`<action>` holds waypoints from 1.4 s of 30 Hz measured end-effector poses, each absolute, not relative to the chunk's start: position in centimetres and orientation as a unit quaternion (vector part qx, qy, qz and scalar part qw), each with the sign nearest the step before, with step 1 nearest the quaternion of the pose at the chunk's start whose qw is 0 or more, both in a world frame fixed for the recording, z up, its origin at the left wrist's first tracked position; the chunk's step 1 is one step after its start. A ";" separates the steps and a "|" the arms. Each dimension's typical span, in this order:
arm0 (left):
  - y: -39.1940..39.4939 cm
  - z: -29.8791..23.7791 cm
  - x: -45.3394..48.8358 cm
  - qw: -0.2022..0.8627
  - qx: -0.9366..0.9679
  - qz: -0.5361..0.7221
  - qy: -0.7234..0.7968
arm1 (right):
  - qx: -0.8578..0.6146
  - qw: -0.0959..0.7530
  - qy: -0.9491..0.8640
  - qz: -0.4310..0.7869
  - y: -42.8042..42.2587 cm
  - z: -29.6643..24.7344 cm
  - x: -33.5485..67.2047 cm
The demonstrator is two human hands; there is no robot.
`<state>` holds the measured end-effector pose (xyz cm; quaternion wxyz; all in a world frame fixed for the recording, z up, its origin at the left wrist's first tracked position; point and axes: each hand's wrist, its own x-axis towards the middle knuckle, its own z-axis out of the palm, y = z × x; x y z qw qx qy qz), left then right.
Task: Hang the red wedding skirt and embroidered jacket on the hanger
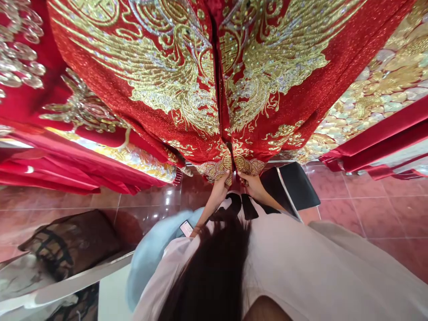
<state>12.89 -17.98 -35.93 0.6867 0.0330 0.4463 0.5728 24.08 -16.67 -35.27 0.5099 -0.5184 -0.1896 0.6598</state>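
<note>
embroidery in gold (187, 93) spreads over both halves of a red garment (254, 118) in the head view, hanging right before the person, a dark slit (219, 84) running down between the halves. at the bottom, the left hand (220, 185) has its fingers closed on one front corner, thumb on top; the right hand (250, 182) grips the other corner the same way. what the fingertips behind the cloth do, i cannot tell. two wave patches (214, 169) sit side by side there, nearly meeting. the step in hand looks to me like lining up the front edges; the next move, i'd say, calls for an even, gentle hold on both corners. a phone (186, 228) lies by the left forearm.
</note>
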 end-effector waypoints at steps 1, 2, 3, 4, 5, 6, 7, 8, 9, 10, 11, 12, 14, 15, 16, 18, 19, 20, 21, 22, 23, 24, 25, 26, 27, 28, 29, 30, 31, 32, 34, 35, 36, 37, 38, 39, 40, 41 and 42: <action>-17.9 -36.0 13.0 0.687 0.033 0.572 0.447 | -0.519 0.511 -0.177 0.662 -16.7 -35.1 23.9; -17.8 -36.1 13.1 0.686 0.033 0.572 0.449 | -0.519 0.513 -0.163 0.664 -16.7 -34.8 23.7; -17.8 -36.1 13.2 0.684 0.032 0.573 0.450 | -0.519 0.514 -0.152 0.666 -16.7 -34.6 23.5; -17.7 -36.2 13.3 0.681 0.032 0.576 0.452 | -0.519 0.516 -0.145 0.666 -16.7 -34.4 23.4; -17.7 -36.2 13.4 0.677 0.031 0.579 0.454 | -0.518 0.518 -0.139 0.666 -16.7 -34.2 23.2; -17.7 -36.2 13.4 0.673 0.029 0.581 0.456 | -0.518 0.519 -0.135 0.666 -16.7 -34.0 23.1; -17.7 -36.3 13.5 0.669 0.028 0.584 0.458 | -0.518 0.521 -0.132 0.665 -16.7 -33.9 23.0; -17.7 -36.3 13.5 0.665 0.026 0.587 0.461 | -0.519 0.523 -0.130 0.664 -16.8 -33.8 23.0; -17.6 -36.3 13.6 0.662 0.024 0.589 0.462 | -0.520 0.524 -0.128 0.662 -16.8 -33.7 22.9; -17.6 -36.3 13.6 0.659 0.023 0.592 0.464 | -0.521 0.525 -0.126 0.661 -16.8 -33.6 22.9; -17.6 -36.3 13.6 0.657 0.022 0.594 0.464 | -0.522 0.525 -0.125 0.660 -16.8 -33.6 22.9; -17.6 -36.3 13.6 0.654 0.022 0.596 0.464 | -0.523 0.526 -0.123 0.659 -16.9 -33.6 22.9; -17.6 -36.2 13.7 0.649 0.023 0.602 0.465 | -0.527 0.526 -0.121 0.656 -16.9 -33.6 22.8; -17.6 -36.2 13.7 0.647 0.025 0.604 0.465 | -0.529 0.527 -0.121 0.654 -16.9 -33.7 22.8; -17.6 -36.1 13.7 0.645 0.027 0.606 0.465 | -0.531 0.527 -0.120 0.653 -17.0 -33.7 22.7; -17.6 -36.1 13.7 0.644 0.030 0.605 0.468 | -0.533 0.528 -0.118 0.651 -16.9 -33.8 22.7; -17.6 -36.1 13.7 0.644 0.031 0.603 0.470 | -0.533 0.528 -0.117 0.651 -16.9 -33.9 22.7; -17.6 -36.1 13.7 0.643 0.032 0.603 0.472 | -0.532 0.528 -0.117 0.652 -16.8 -34.0 22.7; -17.6 -36.2 13.7 0.641 0.033 0.603 0.474 | -0.531 0.528 -0.117 0.652 -16.8 -34.1 22.7; -17.6 -36.2 13.7 0.638 0.035 0.604 0.476 | -0.530 0.529 -0.118 0.652 -16.7 -34.2 22.7; -17.6 -36.2 13.7 0.634 0.037 0.607 0.477 | -0.529 0.529 -0.120 0.652 -16.6 -34.3 22.7; -17.6 -36.2 13.7 0.630 0.040 0.610 0.478 | -0.529 0.529 -0.122 0.652 -16.6 -34.3 22.7; -17.5 -36.2 13.7 0.626 0.043 0.614 0.479 | -0.529 0.528 -0.126 0.652 -16.6 -34.4 22.6; -17.5 -36.1 13.7 0.622 0.048 0.617 0.479 | -0.529 0.526 -0.130 0.653 -16.5 -34.4 22.6; -17.5 -36.1 13.8 0.618 0.053 0.621 0.479 | -0.528 0.524 -0.134 0.654 -16.5 -34.4 22.6; -17.4 -36.0 13.8 0.614 0.058 0.624 0.480 | -0.528 0.523 -0.137 0.655 -16.5 -34.4 22.5; -17.4 -36.0 13.8 0.610 0.063 0.627 0.480 | -0.527 0.522 -0.140 0.656 -16.5 -34.4 22.5; -17.3 -35.9 13.9 0.607 0.067 0.630 0.480 | -0.526 0.523 -0.140 0.656 -16.4 -34.3 22.4; -17.3 -35.9 13.9 0.603 0.070 0.633 0.480 | -0.525 0.524 -0.140 0.656 -16.4 -34.3 22.4; -17.3 -35.9 13.9 0.600 0.072 0.636 0.480 | -0.524 0.526 -0.138 0.656 -16.4 -34.3 22.3; -17.2 -35.9 13.9 0.594 0.074 0.641 0.480 | -0.523 0.527 -0.132 0.657 -16.3 -34.2 22.3; -17.2 -35.9 14.0 0.593 0.075 0.643 0.479 | -0.523 0.527 -0.128 0.658 -16.3 -34.2 22.3; -17.2 -35.9 14.0 0.594 0.075 0.643 0.477 | -0.522 0.527 -0.124 0.659 -16.2 -34.2 22.2; -17.2 -35.9 14.0 0.595 0.075 0.644 0.475 | -0.522 0.526 -0.121 0.660 -16.2 -34.2 22.2; -17.1 -35.9 14.0 0.597 0.074 0.644 0.473 | -0.521 0.526 -0.118 0.661 -16.2 -34.2 22.2; -17.1 -35.8 14.0 0.598 0.072 0.643 0.472 | -0.520 0.526 -0.115 0.663 -16.2 -34.1 22.2; -17.1 -35.8 14.0 0.599 0.071 0.643 0.472 | -0.518 0.527 -0.112 0.664 -16.3 -34.1 22.2; -17.1 -35.7 14.0 0.599 0.069 0.642 0.473 | -0.516 0.528 -0.110 0.666 -16.3 -34.0 22.1; -17.0 -35.7 14.1 0.599 0.067 0.642 0.474 | -0.514 0.528 -0.109 0.667 -16.3 -33.9 22.1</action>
